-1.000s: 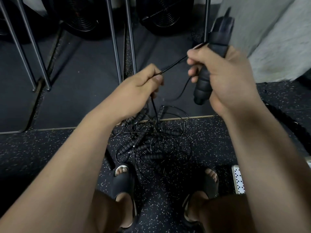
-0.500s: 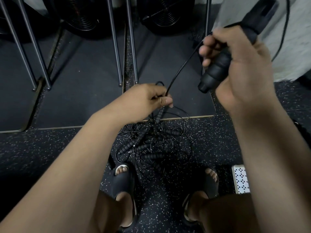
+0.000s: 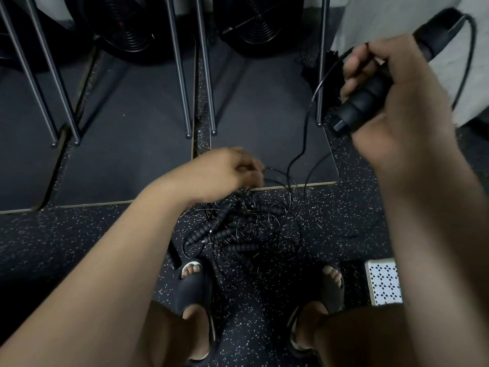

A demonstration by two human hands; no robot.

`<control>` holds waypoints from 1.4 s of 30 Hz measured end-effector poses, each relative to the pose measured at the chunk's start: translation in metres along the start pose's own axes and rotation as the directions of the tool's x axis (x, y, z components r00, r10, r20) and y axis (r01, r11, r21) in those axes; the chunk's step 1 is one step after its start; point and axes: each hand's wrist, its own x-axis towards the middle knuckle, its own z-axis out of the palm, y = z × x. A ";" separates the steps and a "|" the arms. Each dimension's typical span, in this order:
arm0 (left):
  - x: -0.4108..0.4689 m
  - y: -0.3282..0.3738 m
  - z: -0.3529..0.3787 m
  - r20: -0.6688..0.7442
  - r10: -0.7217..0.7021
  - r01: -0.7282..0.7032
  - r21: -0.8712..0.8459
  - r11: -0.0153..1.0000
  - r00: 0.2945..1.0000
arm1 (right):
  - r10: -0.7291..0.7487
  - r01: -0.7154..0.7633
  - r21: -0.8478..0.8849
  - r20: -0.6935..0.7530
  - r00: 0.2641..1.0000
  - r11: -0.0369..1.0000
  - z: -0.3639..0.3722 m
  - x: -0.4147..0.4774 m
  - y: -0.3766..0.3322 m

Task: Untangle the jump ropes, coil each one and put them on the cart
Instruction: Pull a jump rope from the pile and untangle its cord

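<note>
The right grip [image 3: 391, 102], up at 2 o'clock, is clenched round a black ribbed handle [image 3: 362, 104]. The handle's long axis runs on a slant, its butt end pointing down toward 7 o'clock and its far end toward 1 o'clock, where a smoother black part sticks out past the knuckles. A thin cord [image 3: 307, 120] drops from the fingers toward the floor, and another length loops out at 3 o'clock of the hand.

The left grip [image 3: 227, 173] sits near the centre with its fingers curled, right at the 12 o'clock edge of the tangled jump ropes [image 3: 238, 229]. It is blurred, so I cannot tell whether it pinches a cord.

The tangle lies on the speckled floor [image 3: 330, 207], just past the sandals [image 3: 193, 290], and touches the front edge of a dark mat [image 3: 264, 115]. One ribbed handle in the pile [image 3: 209, 226] lies from 7 to 1 o'clock; another [image 3: 242, 246] lies almost level, 9 to 3.

Metal legs [image 3: 182, 75] stand on the mats at 12 o'clock. A white perforated panel [image 3: 383, 282] shows at 4 o'clock.
</note>
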 end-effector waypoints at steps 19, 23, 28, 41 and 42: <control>-0.001 0.026 0.012 -0.206 0.069 -0.068 0.013 0.998 0.976 | 0.084 -0.094 -0.151 -0.071 0.994 0.984 0.003 0.000 0.018; -0.001 0.031 0.008 -0.263 0.078 -0.118 -0.140 0.983 0.962 | 0.128 -0.139 -0.210 -0.063 0.990 0.968 0.002 0.001 0.025; -0.004 0.037 0.004 -0.326 0.094 -0.210 -0.342 0.916 0.941 | 0.268 -0.223 -0.419 0.049 0.962 0.880 0.013 -0.006 0.039; -0.009 0.030 -0.025 -0.507 -0.175 -0.252 -0.662 0.706 0.844 | 0.483 -0.185 -0.712 0.240 0.842 0.677 0.029 -0.034 0.064; -0.008 0.027 -0.026 -0.508 -0.191 -0.243 -0.666 0.705 0.840 | 0.479 -0.167 -0.726 0.246 0.842 0.667 0.030 -0.035 0.065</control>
